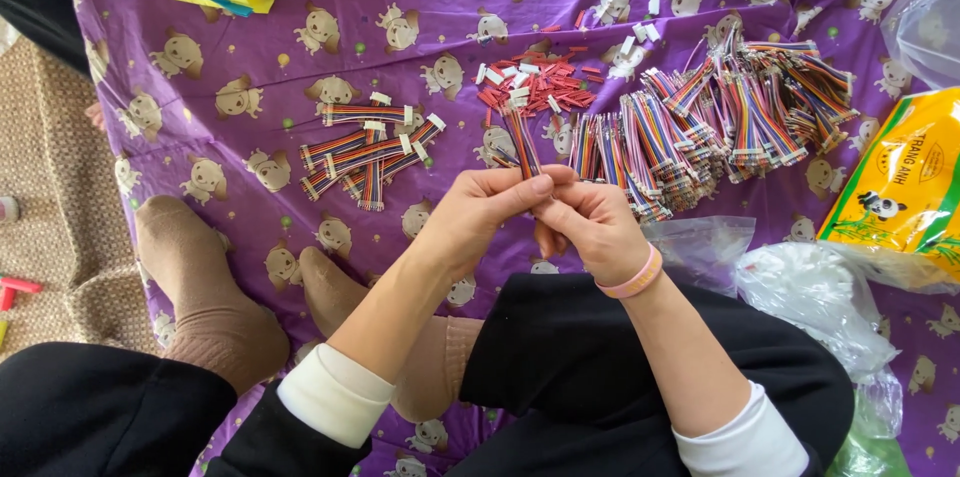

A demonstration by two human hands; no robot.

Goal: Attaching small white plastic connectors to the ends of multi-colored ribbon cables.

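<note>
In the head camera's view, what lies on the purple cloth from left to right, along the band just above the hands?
Small pile of ribbon cables with white connectors → ribbon cable pinched by the left hand and right hand → big heap of ribbon cables → yellow packet with a panda picture.

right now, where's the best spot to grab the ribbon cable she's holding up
Grip the multicoloured ribbon cable low on its flat band, just above where the left hand and right hand pinch it, thumb and finger on the two broad faces. It stands nearly upright with its free end pointing away, so probably come from above and the far side; the lower end is hidden by the fingers.
</note>
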